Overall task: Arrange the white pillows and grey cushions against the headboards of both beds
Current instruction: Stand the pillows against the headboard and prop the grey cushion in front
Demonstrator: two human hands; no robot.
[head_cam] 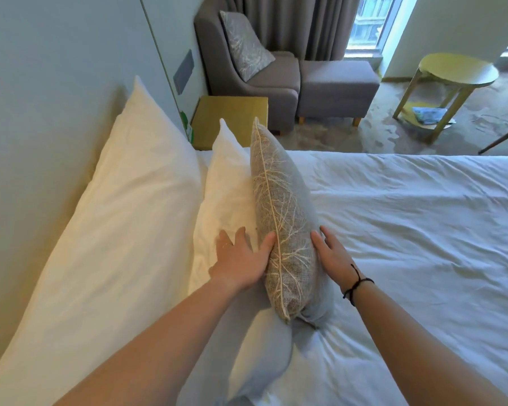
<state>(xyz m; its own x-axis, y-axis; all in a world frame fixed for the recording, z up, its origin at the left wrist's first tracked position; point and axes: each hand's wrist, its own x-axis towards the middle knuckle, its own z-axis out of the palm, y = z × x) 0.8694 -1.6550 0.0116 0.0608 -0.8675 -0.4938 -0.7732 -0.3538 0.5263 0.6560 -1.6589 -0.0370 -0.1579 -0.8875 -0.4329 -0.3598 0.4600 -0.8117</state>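
Okay, grey cushion (282,218) stands on edge against the smaller white pillow (229,183), headboard side. Your left hand (242,259) and right hand (332,253) lie flat on its two faces, fingers straight. Probably light, soft, slumps easily, so hold it mid-body, not by the corners

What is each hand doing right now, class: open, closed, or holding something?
Left hand: open, fingers spread flat against the grey cushion, on its pillow side.
Right hand: open, straight fingers pressing the cushion's other face.
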